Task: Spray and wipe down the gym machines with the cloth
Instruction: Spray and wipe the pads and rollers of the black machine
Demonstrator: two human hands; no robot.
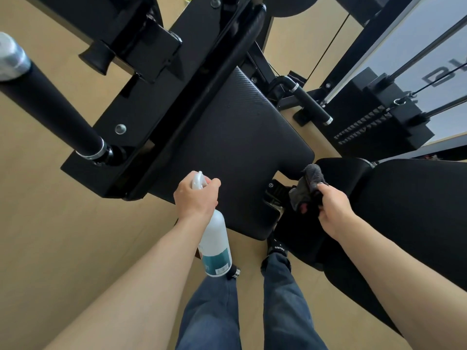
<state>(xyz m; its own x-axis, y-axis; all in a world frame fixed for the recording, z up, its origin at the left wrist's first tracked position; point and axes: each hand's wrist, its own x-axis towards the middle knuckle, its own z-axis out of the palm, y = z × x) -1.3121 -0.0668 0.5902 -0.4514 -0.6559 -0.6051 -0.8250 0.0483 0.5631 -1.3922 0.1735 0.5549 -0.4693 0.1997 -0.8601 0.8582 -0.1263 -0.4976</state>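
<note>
Here, left hand (195, 198) gripping bottle (214, 246) (cloth (307, 188) right)

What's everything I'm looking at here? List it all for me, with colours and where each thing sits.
Spray bottle: one, white with a teal label, held in the left hand, nozzle toward the seat pad.
Cloth: one, dark grey, bunched in the right hand.
Seat pad: one, black, centre of view.
Second pad: one, black, at right.
Machine frame: one, black, upper left to centre.
Padded handles: two, black with silver ends, one at far left, one right of the seat pad.
Weight stack: one, black, right, with guide rods and a cable.
Floor: tan.
Trousers: dark blue, bottom centre.
Shoe: one in view, black.
Left hand: grips the bottle's trigger head.
Right hand: holds the cloth.
</note>
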